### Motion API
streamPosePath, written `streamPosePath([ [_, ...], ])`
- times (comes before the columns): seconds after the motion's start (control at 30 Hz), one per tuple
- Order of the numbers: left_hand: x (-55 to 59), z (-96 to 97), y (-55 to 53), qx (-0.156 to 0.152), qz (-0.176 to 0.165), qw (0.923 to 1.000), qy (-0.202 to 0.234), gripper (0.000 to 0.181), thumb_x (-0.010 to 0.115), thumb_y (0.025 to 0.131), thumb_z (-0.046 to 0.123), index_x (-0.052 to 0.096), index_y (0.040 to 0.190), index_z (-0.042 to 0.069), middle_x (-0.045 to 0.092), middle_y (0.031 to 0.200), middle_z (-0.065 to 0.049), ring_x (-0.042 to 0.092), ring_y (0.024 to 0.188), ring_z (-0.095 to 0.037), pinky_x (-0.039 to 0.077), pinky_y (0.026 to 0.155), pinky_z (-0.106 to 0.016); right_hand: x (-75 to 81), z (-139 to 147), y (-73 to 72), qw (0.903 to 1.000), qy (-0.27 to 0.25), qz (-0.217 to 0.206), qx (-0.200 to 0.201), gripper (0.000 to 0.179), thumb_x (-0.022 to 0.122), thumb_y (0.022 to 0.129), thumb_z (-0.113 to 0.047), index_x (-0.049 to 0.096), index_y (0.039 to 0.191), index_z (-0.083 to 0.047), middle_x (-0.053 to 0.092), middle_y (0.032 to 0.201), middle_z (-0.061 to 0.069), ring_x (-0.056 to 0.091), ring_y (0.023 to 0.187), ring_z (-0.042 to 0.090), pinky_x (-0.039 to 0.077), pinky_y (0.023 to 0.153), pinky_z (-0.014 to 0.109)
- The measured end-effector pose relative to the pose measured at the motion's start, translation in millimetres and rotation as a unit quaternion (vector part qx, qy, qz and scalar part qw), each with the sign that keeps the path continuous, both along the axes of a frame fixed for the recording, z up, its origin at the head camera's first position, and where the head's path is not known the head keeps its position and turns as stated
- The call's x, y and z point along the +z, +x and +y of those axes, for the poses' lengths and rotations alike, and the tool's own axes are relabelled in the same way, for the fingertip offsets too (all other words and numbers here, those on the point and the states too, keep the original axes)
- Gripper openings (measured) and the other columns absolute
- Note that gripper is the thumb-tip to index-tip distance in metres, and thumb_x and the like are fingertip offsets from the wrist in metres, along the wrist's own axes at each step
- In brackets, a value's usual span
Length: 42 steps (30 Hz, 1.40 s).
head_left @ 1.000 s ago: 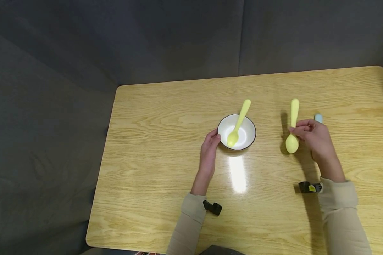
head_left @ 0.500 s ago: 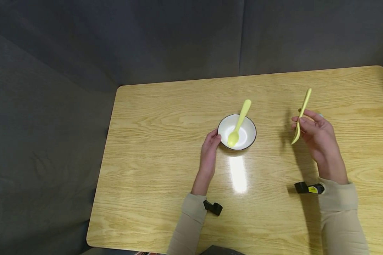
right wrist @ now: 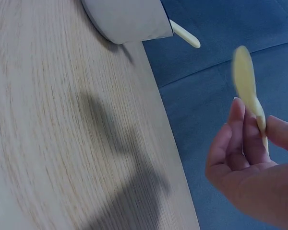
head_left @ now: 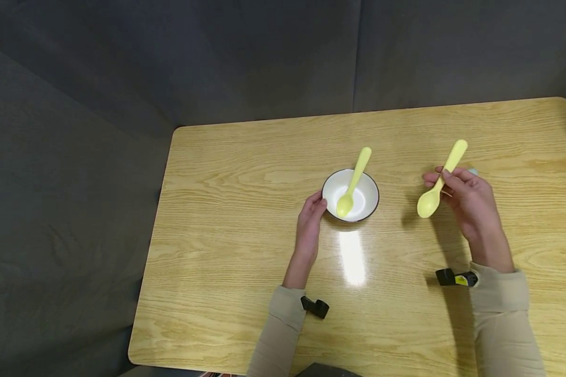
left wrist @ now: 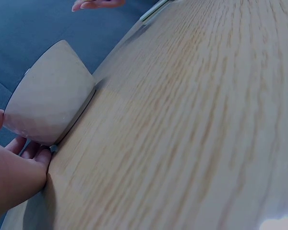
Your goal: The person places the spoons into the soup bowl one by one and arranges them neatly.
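Note:
A white bowl (head_left: 367, 198) with a dark rim stands on the wooden table. My left hand (head_left: 308, 228) holds its left side, thumb at the rim and fingers low against the wall, as the left wrist view shows. A yellow spoon (head_left: 357, 179) leans inside the bowl, its handle sticking out past the far rim. To the right, my right hand (head_left: 475, 207) pinches a second yellow spoon (right wrist: 245, 76) between thumb and fingers, above the table. In the head view that spoon's bowl end points toward me and left, its handle away.
Partly hidden behind my right hand, a light blue end of something (head_left: 474, 171) lies on the table (head_left: 226, 235). Dark grey cloth (head_left: 264, 57) hangs behind the table's far edge and at its left.
The right hand has turned the spoon it holds, edge-on half a second ago, now broad side up with the handle tilted right. My left hand and the bowl have stayed put.

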<state>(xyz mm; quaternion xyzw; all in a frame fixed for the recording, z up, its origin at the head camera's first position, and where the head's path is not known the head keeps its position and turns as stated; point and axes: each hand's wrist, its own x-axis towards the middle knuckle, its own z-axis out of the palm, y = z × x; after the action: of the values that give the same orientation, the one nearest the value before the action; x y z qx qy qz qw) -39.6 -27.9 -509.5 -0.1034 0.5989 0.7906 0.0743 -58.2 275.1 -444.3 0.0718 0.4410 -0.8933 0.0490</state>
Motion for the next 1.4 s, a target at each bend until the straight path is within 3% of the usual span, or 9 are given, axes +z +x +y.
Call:
streamPosePath([
  [0.23, -0.2, -0.6, 0.3, -0.001, 0.001, 1.0000, 0.001, 0.044, 0.056, 0.106, 0.021, 0.054, 0.144, -0.001, 0.055, 0.148, -0.012, 0.050, 0.139, -0.022, 0.037, 0.119, -0.035, 2.4, -3, -0.2, 0.9981, 0.053, -0.018, -0.024, 0.012, 0.064, 0.098, 0.006, 0.076, 0.101, 0.007, 0.079, 0.099, 0.010, 0.075, 0.095, 0.017, 0.059, 0.072, 0.022],
  [0.5, -0.6, -0.3, 0.0, -0.001, 0.001, 1.0000, 0.001, 0.044, 0.056, 0.106, 0.022, 0.054, 0.144, 0.000, 0.055, 0.149, -0.011, 0.049, 0.140, -0.021, 0.037, 0.119, -0.034, 6.9, -4, 0.1, 0.9959, 0.056, -0.010, -0.070, 0.014, 0.068, 0.093, 0.014, 0.076, 0.100, 0.005, 0.078, 0.103, 0.007, 0.075, 0.086, 0.015, 0.061, 0.068, 0.023],
  [0.83, 0.9, 0.2, 0.0, -0.001, -0.002, 1.0000, -0.001, 0.044, 0.056, 0.106, 0.022, 0.054, 0.144, 0.000, 0.055, 0.149, -0.011, 0.049, 0.140, -0.021, 0.037, 0.119, -0.033, 14.4, -5, -0.5, 0.9950, 0.003, -0.032, -0.095, 0.007, 0.067, 0.096, 0.008, 0.074, 0.095, 0.008, 0.077, 0.092, 0.014, 0.074, 0.066, 0.020, 0.062, 0.060, 0.026],
  [1.07, 0.2, -0.6, -0.5, -0.006, 0.003, 1.0000, -0.005, 0.044, 0.055, 0.106, 0.022, 0.053, 0.145, 0.000, 0.055, 0.150, -0.011, 0.049, 0.140, -0.021, 0.037, 0.118, -0.033, 20.0, -8, -0.6, 0.9941, -0.024, -0.024, -0.103, 0.007, 0.068, 0.094, 0.012, 0.074, 0.093, 0.010, 0.076, 0.089, 0.016, 0.074, 0.065, 0.021, 0.063, 0.062, 0.028],
  [1.4, -1.4, -1.0, -0.6, -0.007, -0.001, 1.0000, -0.005, 0.044, 0.056, 0.106, 0.023, 0.054, 0.145, 0.001, 0.055, 0.149, -0.011, 0.049, 0.140, -0.021, 0.037, 0.119, -0.034, 27.3, -19, -0.1, 0.9951, -0.049, -0.014, -0.084, 0.013, 0.061, 0.096, 0.016, 0.074, 0.094, 0.011, 0.075, 0.086, 0.018, 0.075, 0.067, 0.023, 0.064, 0.063, 0.029],
])
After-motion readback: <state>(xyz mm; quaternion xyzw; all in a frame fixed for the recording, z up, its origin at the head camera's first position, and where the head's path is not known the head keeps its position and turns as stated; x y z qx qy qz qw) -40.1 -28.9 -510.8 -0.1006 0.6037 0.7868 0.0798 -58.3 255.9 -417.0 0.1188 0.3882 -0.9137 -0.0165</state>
